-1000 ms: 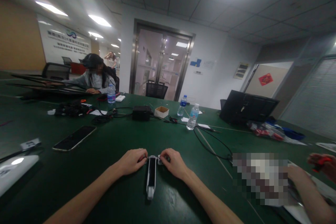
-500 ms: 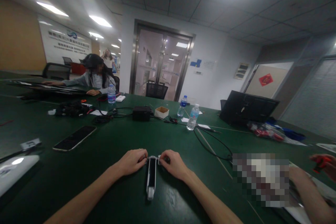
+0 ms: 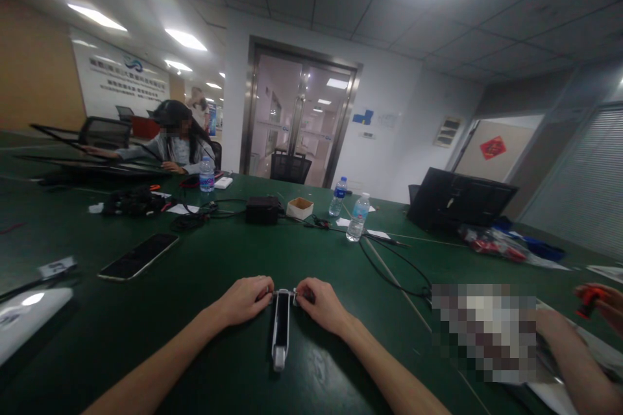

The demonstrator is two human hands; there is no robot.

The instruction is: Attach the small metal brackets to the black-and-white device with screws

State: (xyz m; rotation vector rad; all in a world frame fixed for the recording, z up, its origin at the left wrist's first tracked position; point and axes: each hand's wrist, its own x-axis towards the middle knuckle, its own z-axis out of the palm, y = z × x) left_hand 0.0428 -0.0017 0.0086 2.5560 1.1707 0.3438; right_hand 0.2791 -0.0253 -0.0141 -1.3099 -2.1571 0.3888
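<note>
A narrow T-shaped piece, white-rimmed with a dark inset, lies lengthwise toward me on the green table. My left hand is closed on the left end of its short crossbar. On the right end, my right hand pinches the crossbar between thumb and fingers. The fingers partly hide both crossbar ends. The rounded white tip of the piece points toward me, free of either hand.
Left lie a phone and a white casing. Farther back are a black box, a small open carton and water bottles. At right, a co-worker's hand holds a red-and-black tool near a blurred-out object.
My hands and the T-shaped piece stay in place. Across the table, a person has raised a thin black frame on its far side. The co-worker's red-and-black tool has turned slightly.
</note>
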